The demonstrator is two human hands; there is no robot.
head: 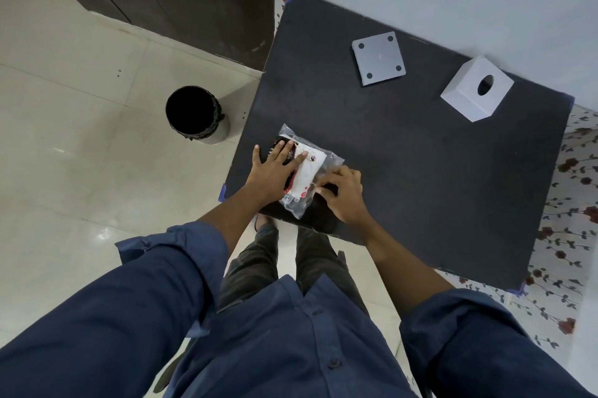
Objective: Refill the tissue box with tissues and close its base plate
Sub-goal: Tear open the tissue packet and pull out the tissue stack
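In the head view, the tissue pack [302, 168] lies at the near left edge of the black table [420, 171], its long axis running from the near edge up and away toward the far left, roughly in line with the person's left forearm. The left hand [275, 169] lies flat on the far-left half of the pack, fingers spread and straight, pressing it down rather than gripping. The right hand [344, 192] sits at the pack's near right corner with fingertips [323, 188] drawn together, apparently pinching the clear wrapper; how firm the pinch is, I cannot tell. So the pack is under both hands, and the opening end seems to be on the right hand's side, which suggests a tear or peel toward the right while the left holds the pack still. The tissues remain sealed inside the wrapper as far as can be seen. The white box [477, 93] stands well apart at the far right, its round dispensing hole facing up; what is inside cannot be seen. The base plate [378, 58], a grey square with four dark corner dots, lies flat and separate, left of the box and not touching it. A dark bin [194, 114] stands on the floor just left of the table, near the left hand.
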